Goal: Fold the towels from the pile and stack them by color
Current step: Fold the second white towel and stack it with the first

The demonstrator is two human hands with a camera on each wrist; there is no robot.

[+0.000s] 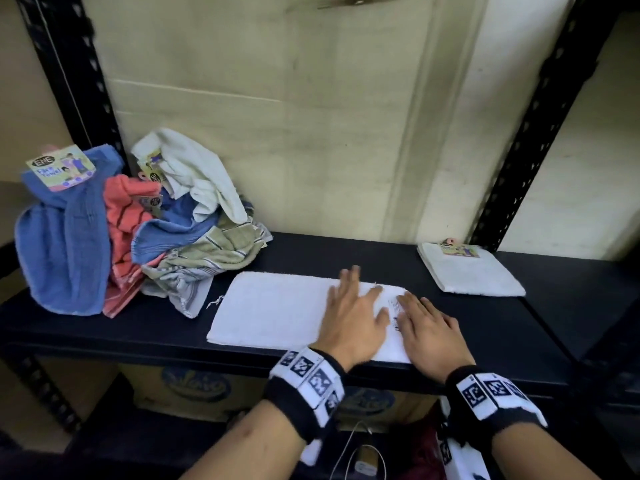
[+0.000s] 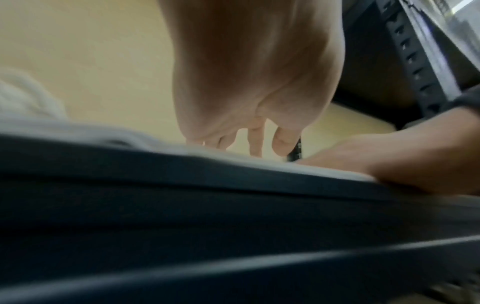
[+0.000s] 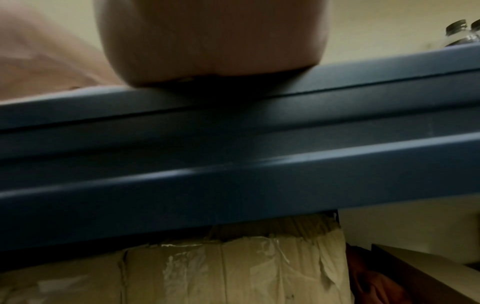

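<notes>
1. Done: one folded white towel (image 1: 471,271) on the shelf (image 1: 346,252), right side.
2. In hand: white towel (image 1: 270,306) mid-shelf; left hand (image 1: 353,320) and right hand (image 1: 431,332) press flat, fingers straight, gripping nothing.
3. Left: pile (image 1: 138,223) at shelf's left, unfolded.

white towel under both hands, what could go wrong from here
The white towel reaches the shelf's front edge under the left hand and right hand, so a pull toward the body may drag it off. Its paper label lies between the hands and may crease inside the fold. The pile overhangs the left end and might slump.
</notes>
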